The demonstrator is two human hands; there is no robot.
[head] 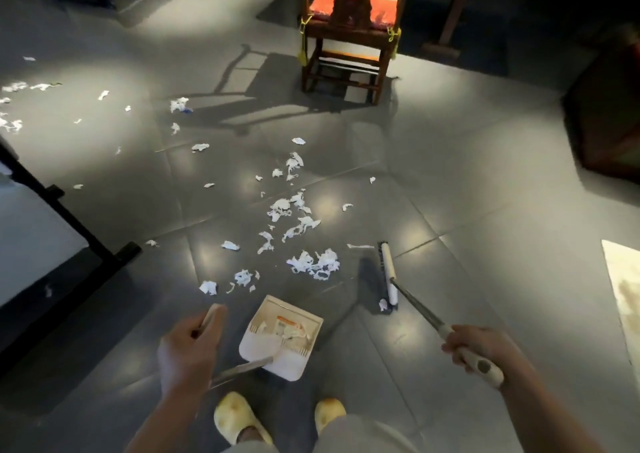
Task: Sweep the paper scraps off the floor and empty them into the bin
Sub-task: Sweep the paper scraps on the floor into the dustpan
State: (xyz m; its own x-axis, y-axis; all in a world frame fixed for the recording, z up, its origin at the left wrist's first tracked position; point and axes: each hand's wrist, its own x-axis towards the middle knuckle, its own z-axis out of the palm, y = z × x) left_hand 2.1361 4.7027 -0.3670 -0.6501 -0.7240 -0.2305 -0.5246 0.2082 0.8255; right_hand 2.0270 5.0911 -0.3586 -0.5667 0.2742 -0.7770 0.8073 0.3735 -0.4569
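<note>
Two hands grip long handles: the left hand is wrapped round the metal rod of a cream plastic dustpan holding a few scraps, the right hand round the broom handle. Torn, crumpled white paper scraps litter the glossy grey tiled floor just beyond the pan, towards a carved wooden chair.

White paper scraps lay scattered over a floor of dark grey tiles. The dustpan was cream, with an orange-printed scrap inside. The broom head was white with dark bristles. Slippers were pale yellow; the chair was reddish-brown with an orange-red cushion.
</note>
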